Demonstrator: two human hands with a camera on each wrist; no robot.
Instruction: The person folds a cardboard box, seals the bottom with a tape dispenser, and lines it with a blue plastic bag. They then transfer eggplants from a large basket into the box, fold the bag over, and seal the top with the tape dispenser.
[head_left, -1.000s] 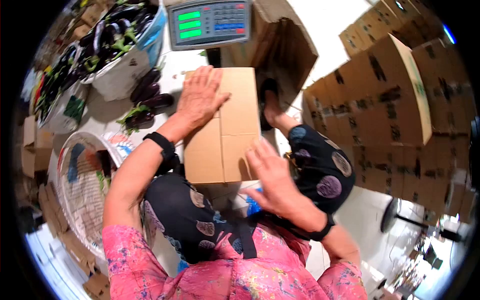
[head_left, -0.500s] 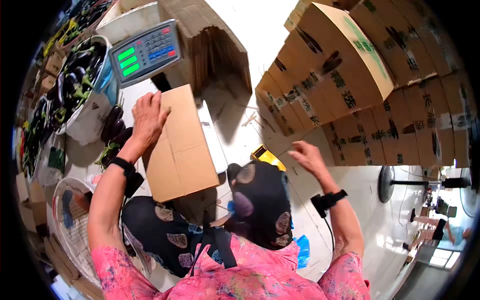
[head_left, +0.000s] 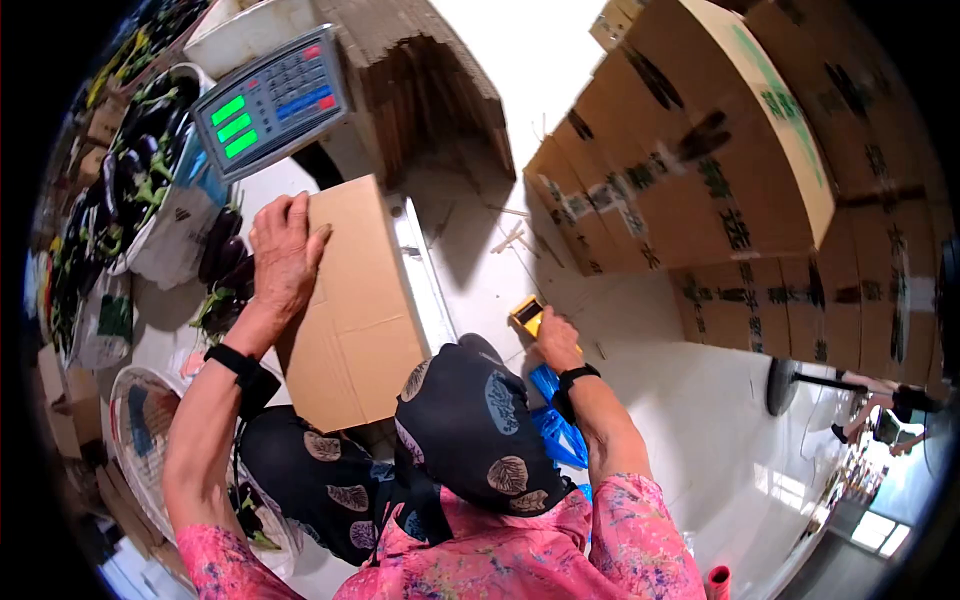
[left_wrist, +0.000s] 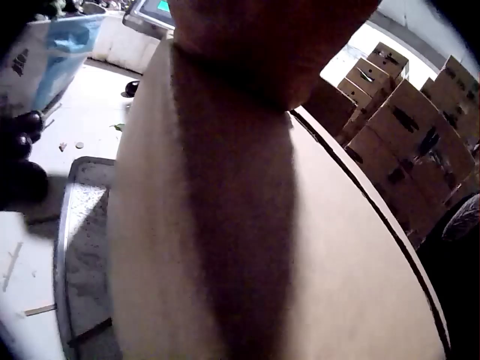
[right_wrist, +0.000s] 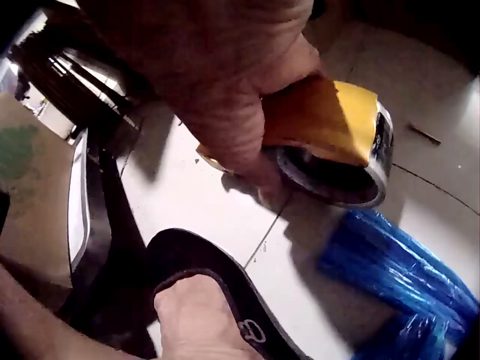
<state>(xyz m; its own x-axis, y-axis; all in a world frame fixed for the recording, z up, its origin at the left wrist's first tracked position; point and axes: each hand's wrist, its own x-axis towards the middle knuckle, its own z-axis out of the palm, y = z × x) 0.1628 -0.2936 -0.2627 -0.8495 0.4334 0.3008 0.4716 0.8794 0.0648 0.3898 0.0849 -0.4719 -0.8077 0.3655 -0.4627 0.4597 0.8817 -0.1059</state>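
A closed cardboard box (head_left: 360, 320) stands on the metal scale platform (head_left: 425, 275), between the knees and the scale display. The left hand (head_left: 284, 255) lies over the box's far left edge, fingers together and thumb on the top; in the left wrist view the hand (left_wrist: 270, 45) rests against the cardboard (left_wrist: 352, 262). On the floor right of the knee, the right hand (head_left: 558, 340) grips a yellow tape dispenser (head_left: 527, 314). The right wrist view shows the right hand (right_wrist: 232, 97) with fingers curled round the yellow dispenser (right_wrist: 322, 120), its tape roll underneath.
The scale display (head_left: 268, 103) stands beyond the box. Eggplants in sacks (head_left: 165, 230) and a basket (head_left: 135, 430) are at left. Stacked cartons (head_left: 700, 170) rise at right. Blue plastic (head_left: 562, 435) lies by the right knee, and a sandalled foot (right_wrist: 199, 307) is near the dispenser.
The right hand has left the box, swung out to the right and come down onto the yellow dispenser, which it now grips. The left hand has stayed on the box while the view shifted.
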